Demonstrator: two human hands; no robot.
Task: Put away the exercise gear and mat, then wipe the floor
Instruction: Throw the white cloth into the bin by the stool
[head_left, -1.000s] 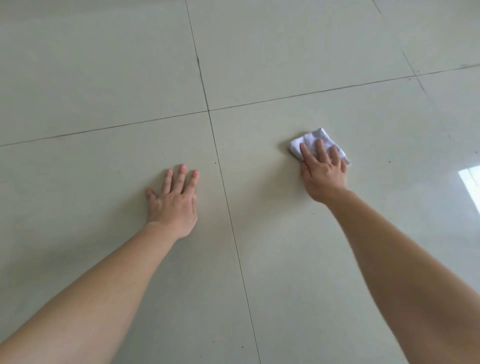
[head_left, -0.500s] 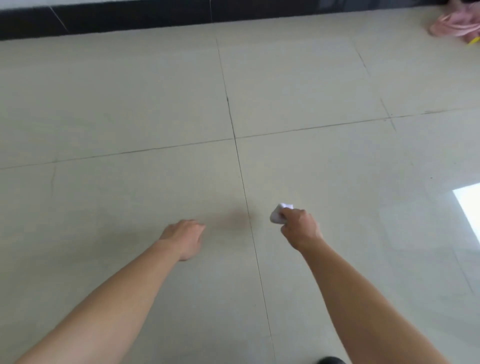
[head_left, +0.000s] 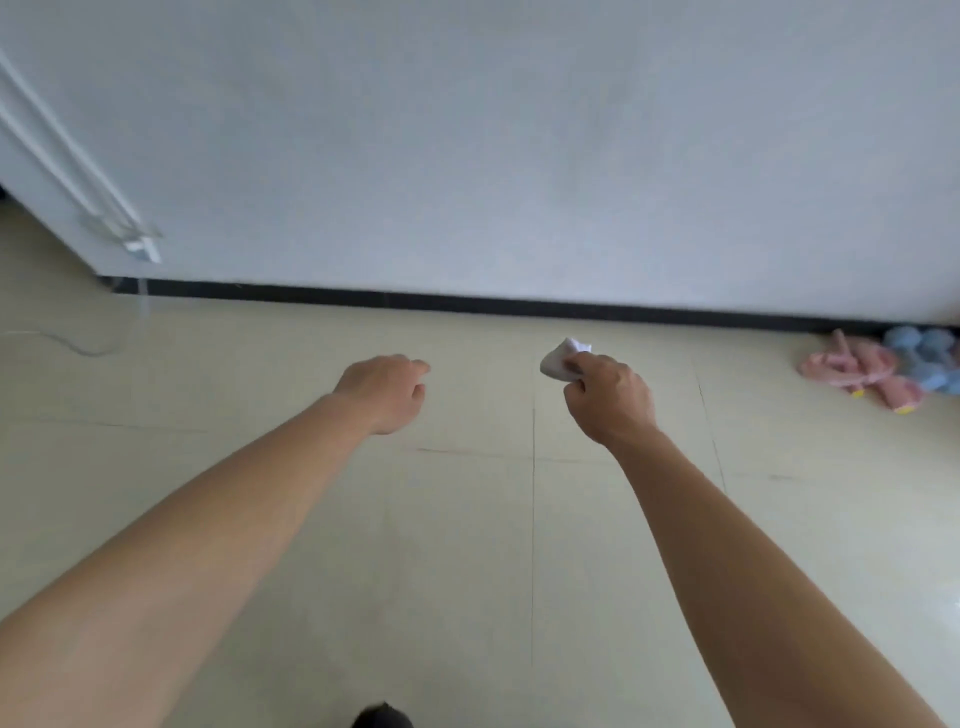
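My right hand (head_left: 610, 397) grips a crumpled white cloth (head_left: 558, 358) and holds it in the air above the pale tiled floor (head_left: 467, 519). The cloth sticks out past my fingers on the left. My left hand (head_left: 384, 389) hangs in the air at the same height with loosely curled fingers and holds nothing. At the far right, by the wall, lie pink exercise gear (head_left: 857, 371) and blue dumbbells (head_left: 930, 358) on the floor.
A grey-white wall (head_left: 519, 156) with a black skirting strip (head_left: 467, 301) rises ahead. A white pipe (head_left: 78, 171) runs down the wall at the left, with a thin cable (head_left: 78, 348) on the floor below it. A dark shoe tip (head_left: 382, 717) shows at the bottom edge.
Both hands have lifted off the floor. My right hand has bunched the cloth up and raised it. The view has tilted up from the tiles to the wall.
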